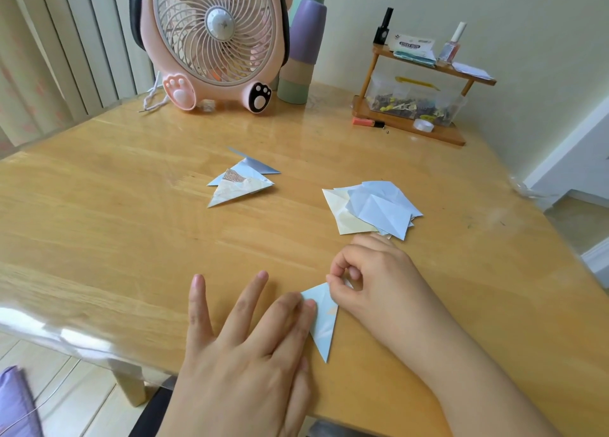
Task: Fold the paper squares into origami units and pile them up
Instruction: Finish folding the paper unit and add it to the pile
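1. The left hand (244, 354) lies flat on the wooden table (99, 212), fingers straight and spread; its grip is released, with the index fingertip pressing down on the left edge of a folded paper unit (324, 321).
2. The right hand (372, 278) has its grip closed on that same unit, thumb and forefinger pinching the top corner, the other fingers curled.
3. The folded paper unit is a pale blue, narrow triangle lying near the front edge of the table between the two hands, its long point aimed toward the person.
4. A pile of finished units (242, 181), pale blue with some patterned paper, lies mid-table, well apart from the hands.
5. A stack of unfolded paper squares (372, 209), blue over cream, lies to the right of that pile, just beyond the right hand's knuckles.
6. At the back of the table stand a pink fan (214, 38) with paw-shaped feet, a stack of pastel cups (301, 51) just beside it, and a small wooden shelf (421, 100) carrying bottles and a clear box.
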Motion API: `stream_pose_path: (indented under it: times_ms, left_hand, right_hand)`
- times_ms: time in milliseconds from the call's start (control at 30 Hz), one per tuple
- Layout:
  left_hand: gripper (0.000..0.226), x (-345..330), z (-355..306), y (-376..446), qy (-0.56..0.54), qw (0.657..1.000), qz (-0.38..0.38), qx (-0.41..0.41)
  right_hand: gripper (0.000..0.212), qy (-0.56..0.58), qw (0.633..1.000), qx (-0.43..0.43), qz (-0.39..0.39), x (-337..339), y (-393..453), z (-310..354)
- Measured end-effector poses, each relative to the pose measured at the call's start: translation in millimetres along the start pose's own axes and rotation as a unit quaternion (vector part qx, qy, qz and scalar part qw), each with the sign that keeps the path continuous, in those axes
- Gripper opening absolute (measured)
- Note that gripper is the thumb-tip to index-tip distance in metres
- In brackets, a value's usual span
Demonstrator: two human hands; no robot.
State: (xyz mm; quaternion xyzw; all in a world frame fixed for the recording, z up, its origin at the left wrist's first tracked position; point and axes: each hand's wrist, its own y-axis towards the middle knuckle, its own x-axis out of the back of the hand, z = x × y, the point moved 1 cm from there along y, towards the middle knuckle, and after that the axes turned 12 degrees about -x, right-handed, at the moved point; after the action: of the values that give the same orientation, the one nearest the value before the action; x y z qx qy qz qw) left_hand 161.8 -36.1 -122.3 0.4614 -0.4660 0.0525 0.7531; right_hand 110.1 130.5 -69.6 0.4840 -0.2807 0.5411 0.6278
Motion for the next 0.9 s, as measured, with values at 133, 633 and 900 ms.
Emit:
stream_pose_path:
  times_ms: [133,633,900]
  left_hand:
    - [0.046,2,0,1,-0.005,1.000,0.003,0.004]
    - [0.031,4,-1,-2,-0.042,0.998,-0.051,0.012]
    - [0.027,4,0,-1,-0.027,0.999,-0.039,-0.007]
  right_hand:
    - [0.015,0.010,1.000,-0.026,-0.015,3,2,-9]
    - [0.008,0.090,0.989,0.048,0.109,-9,3,25]
    - [0.017,0.082,0.994,-0.033,0.062,2,0,8]
